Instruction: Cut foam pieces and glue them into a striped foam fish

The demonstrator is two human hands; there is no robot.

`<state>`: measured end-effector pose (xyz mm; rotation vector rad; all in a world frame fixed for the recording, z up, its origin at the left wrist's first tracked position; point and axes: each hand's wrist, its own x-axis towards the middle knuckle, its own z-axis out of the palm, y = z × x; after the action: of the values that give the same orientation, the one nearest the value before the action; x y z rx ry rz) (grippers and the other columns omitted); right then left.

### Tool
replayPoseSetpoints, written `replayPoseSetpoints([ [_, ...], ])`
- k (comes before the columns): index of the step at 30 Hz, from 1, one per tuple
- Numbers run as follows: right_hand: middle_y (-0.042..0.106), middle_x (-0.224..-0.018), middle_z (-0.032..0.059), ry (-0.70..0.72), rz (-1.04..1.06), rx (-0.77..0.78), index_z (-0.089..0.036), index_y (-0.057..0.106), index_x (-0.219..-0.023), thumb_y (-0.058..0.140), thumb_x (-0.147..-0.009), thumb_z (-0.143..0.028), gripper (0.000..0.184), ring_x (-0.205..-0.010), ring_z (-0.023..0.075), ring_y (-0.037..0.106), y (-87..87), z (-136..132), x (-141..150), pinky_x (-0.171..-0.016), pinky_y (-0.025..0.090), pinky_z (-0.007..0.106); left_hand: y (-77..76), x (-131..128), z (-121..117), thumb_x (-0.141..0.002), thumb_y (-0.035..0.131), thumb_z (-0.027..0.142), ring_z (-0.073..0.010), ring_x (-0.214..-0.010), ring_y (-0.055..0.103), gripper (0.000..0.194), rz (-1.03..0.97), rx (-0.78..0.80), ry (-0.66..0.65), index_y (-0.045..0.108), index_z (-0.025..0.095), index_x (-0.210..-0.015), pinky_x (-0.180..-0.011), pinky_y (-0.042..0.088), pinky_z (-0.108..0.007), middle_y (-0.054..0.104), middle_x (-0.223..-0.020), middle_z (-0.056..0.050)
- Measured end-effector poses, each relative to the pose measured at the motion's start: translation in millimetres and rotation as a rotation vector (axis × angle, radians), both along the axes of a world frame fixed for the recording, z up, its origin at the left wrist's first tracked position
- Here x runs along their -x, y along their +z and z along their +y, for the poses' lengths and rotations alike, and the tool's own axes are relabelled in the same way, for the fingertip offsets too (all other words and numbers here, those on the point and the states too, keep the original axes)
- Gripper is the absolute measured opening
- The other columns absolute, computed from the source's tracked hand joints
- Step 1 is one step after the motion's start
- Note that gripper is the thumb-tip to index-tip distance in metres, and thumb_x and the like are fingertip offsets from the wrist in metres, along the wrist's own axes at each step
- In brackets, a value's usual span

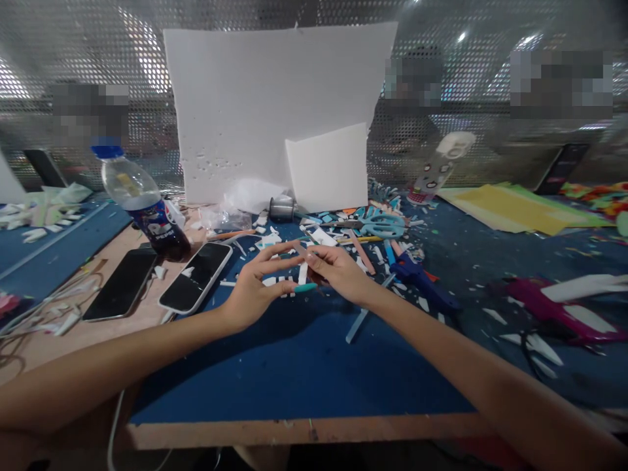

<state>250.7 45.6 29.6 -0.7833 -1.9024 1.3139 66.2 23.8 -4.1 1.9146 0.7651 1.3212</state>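
Note:
My left hand [258,284] is over the blue mat, its fingers stretched toward the right and the thumb apart below them. At the thumb's tip is a teal, pointed, nail-like piece [305,287]; I cannot tell how it is attached. My right hand [338,271] meets the left fingertips, its thumb and forefinger pinched together. Whatever the pinch may hold is hidden or too small to name. Under and behind both hands lie white foam scraps [321,237], with light-blue scissors [380,224] just beyond.
Left are two phones [120,284] and a Pepsi bottle [147,203]. White foam boards [235,98] stand behind, near a spool [281,209]. On the right are a dark-blue glue gun [422,281], a magenta glue gun [549,307], yellow sheets [515,206] and a white-capped bottle [439,163].

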Motion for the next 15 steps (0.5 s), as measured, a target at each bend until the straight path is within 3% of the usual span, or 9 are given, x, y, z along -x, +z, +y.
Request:
replayPoseSetpoints([
  [8, 0.047, -0.055, -0.0043, -0.013, -0.103, -0.032, -0.020, 0.044, -0.068, 0.042, -0.085, -0.063, 0.046, -0.044, 0.0078, 0.041, -3.2, 2.3, -5.4, -0.043, 0.033, 0.023, -3.6, 2.9, 1.8, -0.081, 0.067, 0.038, -0.0261, -0.123, 0.048, 0.038, 0.083, -0.087, 0.054, 0.059, 0.025, -0.115, -0.102, 0.041, -0.047, 0.051, -0.130, -0.009],
  [12, 0.051, -0.059, -0.0019, -0.058, -0.241, -0.095, -0.020, 0.043, -0.066, 0.039, -0.089, -0.057, 0.044, -0.050, 0.0096, 0.048, -9.8, 10.6, -14.8, -0.051, 0.037, 0.025, -4.9, 12.6, 0.2, -0.085, 0.060, 0.036, -0.0243, -0.112, 0.049, 0.040, 0.130, -0.217, 0.183, 0.045, 0.020, -0.119, -0.093, 0.044, -0.044, 0.049, -0.118, -0.012],
  [15, 0.051, -0.056, -0.0016, -0.094, -0.391, -0.161, -0.019, 0.043, -0.064, 0.039, -0.092, -0.047, 0.040, -0.050, 0.0107, 0.048, -16.0, 17.1, -18.7, -0.056, 0.036, 0.026, -3.0, 20.3, -6.5, -0.081, 0.062, 0.033, -0.0237, -0.096, 0.051, 0.030, 0.251, -0.359, 0.177, 0.050, 0.019, -0.105, -0.085, 0.041, -0.042, 0.054, -0.102, -0.008],
])
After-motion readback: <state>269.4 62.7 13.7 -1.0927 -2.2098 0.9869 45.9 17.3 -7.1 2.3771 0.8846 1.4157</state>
